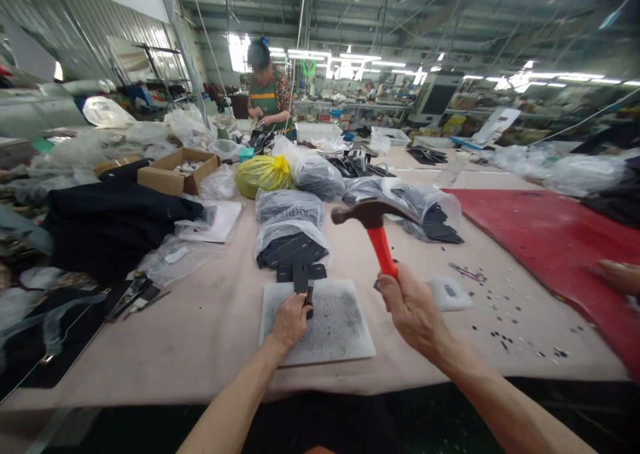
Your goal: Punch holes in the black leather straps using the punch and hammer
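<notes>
My right hand is wrapped round the red handle of a claw hammer, its dark head raised above the table. Closed on a short dark punch, my left hand rests over the white board. The punch stands roughly upright, its lower end at a dark strip. That strip reaches from the board towards a plastic bag of dark strips. Dark specks and marks cover the middle of the board. My left fingers partly hide the punch and the near end of the strip.
Small punched bits lie scattered to the right, near a small white block and a red sheet. Another person's hand is at the right edge. Bags, a cardboard box and dark cloth lie behind and left.
</notes>
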Action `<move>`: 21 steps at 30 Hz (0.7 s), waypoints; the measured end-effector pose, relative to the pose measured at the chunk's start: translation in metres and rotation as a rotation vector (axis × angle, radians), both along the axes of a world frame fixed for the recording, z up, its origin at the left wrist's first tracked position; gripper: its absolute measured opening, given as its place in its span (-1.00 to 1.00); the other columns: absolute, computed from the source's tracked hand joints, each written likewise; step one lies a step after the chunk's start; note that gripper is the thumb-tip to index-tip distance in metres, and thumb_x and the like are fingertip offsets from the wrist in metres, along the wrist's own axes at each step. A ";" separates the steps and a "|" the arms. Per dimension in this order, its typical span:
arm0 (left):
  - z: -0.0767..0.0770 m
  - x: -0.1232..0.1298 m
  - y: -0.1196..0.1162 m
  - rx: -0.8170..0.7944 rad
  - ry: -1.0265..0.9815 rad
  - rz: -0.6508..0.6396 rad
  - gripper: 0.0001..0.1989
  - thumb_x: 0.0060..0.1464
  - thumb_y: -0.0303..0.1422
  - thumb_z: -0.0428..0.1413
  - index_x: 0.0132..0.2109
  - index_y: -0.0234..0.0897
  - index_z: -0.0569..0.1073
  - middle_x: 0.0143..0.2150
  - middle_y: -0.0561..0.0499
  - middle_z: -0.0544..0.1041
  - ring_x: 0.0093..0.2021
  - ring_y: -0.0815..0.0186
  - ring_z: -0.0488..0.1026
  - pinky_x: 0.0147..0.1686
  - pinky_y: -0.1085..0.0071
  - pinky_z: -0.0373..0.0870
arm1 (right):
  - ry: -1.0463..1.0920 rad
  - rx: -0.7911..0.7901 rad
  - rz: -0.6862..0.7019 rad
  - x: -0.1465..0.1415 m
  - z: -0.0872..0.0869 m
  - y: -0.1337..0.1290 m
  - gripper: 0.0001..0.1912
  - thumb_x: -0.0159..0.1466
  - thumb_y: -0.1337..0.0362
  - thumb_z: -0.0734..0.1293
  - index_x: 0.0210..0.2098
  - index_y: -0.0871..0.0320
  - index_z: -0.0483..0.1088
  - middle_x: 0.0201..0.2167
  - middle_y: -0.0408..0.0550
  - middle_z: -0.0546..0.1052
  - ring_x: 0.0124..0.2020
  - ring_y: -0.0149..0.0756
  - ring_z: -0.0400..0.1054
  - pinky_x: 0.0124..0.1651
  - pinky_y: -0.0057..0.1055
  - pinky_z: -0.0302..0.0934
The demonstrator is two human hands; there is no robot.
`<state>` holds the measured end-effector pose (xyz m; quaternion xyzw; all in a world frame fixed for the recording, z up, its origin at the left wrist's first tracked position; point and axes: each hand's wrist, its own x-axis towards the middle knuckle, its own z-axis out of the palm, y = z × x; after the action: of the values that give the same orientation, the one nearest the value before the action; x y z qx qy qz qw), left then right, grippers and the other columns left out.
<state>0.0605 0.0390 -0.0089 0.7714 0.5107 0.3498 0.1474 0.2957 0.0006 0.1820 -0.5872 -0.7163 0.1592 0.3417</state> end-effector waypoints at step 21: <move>-0.011 -0.002 0.002 -0.016 0.028 0.042 -0.88 0.15 -0.46 0.01 -0.17 -0.25 0.40 -0.30 -0.05 0.53 -0.23 0.20 0.50 -0.17 0.27 0.45 | -0.379 0.106 -0.025 0.005 0.019 -0.004 -0.75 0.39 0.16 0.06 -0.37 0.11 0.18 -0.63 -0.20 0.29 -0.66 -0.42 0.09 -0.54 -0.42 -0.20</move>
<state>0.0584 0.0410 -0.0199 0.7641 0.5315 0.3379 0.1393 0.3003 -0.0039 0.2013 -0.5967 -0.7679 0.0036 0.2330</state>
